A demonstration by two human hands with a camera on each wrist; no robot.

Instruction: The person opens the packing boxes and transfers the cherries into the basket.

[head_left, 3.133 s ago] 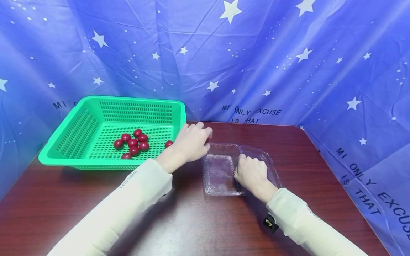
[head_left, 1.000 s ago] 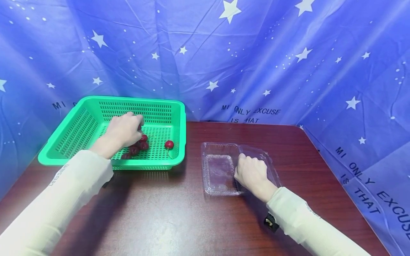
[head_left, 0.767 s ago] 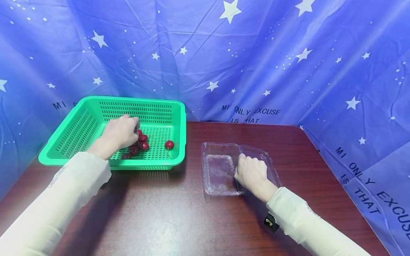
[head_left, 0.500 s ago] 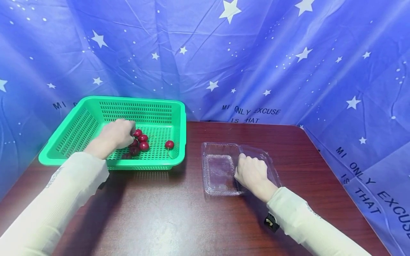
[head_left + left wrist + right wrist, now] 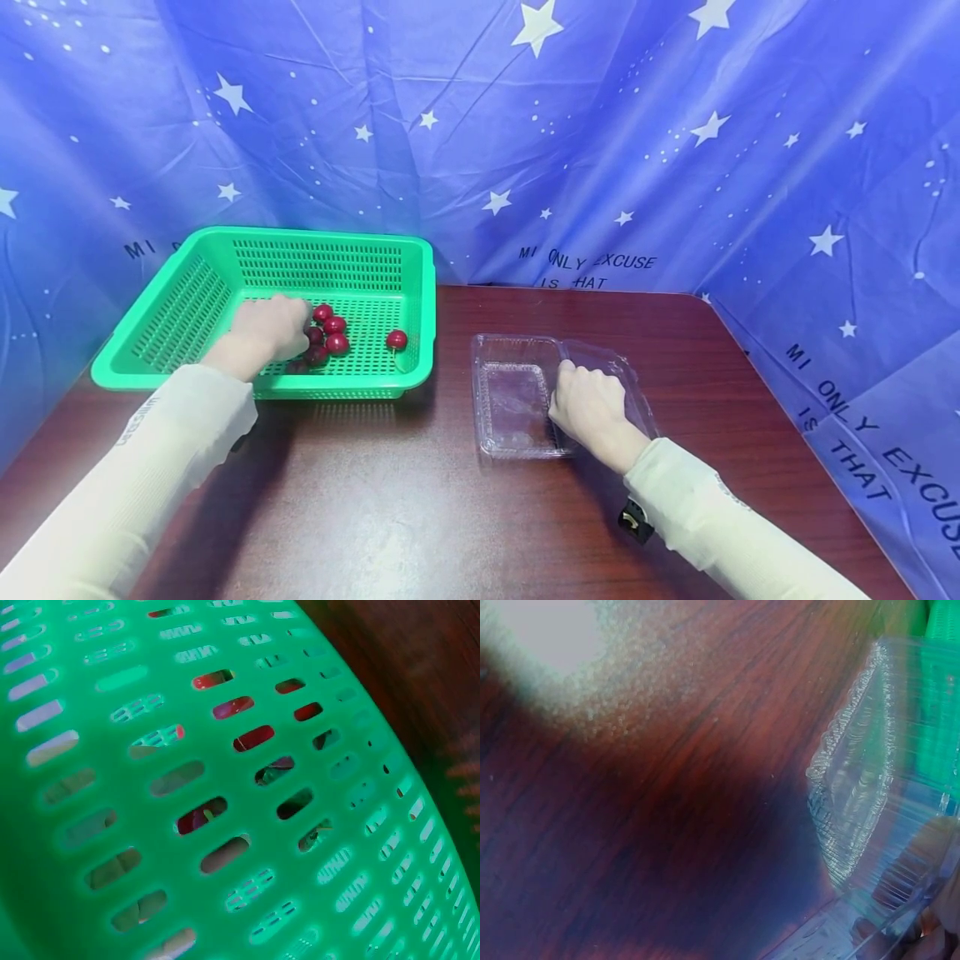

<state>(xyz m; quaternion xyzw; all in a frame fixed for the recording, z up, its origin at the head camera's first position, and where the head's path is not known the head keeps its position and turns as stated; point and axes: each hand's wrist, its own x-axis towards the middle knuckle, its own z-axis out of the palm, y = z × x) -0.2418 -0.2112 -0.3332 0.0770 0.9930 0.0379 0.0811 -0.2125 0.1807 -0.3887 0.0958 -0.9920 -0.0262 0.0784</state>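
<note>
My left hand (image 5: pixel 266 327) is down inside the green plastic basket (image 5: pixel 262 383), its fingertips hidden from above. Through the basket's slots in the left wrist view, skin shows on both sides of a dark red cherry (image 5: pixel 201 816), which the fingers appear to pinch. Several red cherries (image 5: pixel 335 325) lie clustered just right of this hand. One lone cherry (image 5: pixel 397 339) with a stem sits near the basket's right wall. My right hand (image 5: pixel 592 408) grips the clear plastic clamshell box (image 5: pixel 513 408) where tray and lid meet; its curled fingers show through the plastic in the right wrist view.
The box's lid (image 5: pixel 637 400) lies folded out to the right, partly behind the right hand. Both stand on a dark red wooden table (image 5: pixel 420 508). A blue curtain (image 5: pixel 465 125) with white stars hangs behind the table and along its right side.
My left hand went from beside the clear box leftward into the basket, then lower toward the left of the cherry cluster. The right hand and the box have stayed still.
</note>
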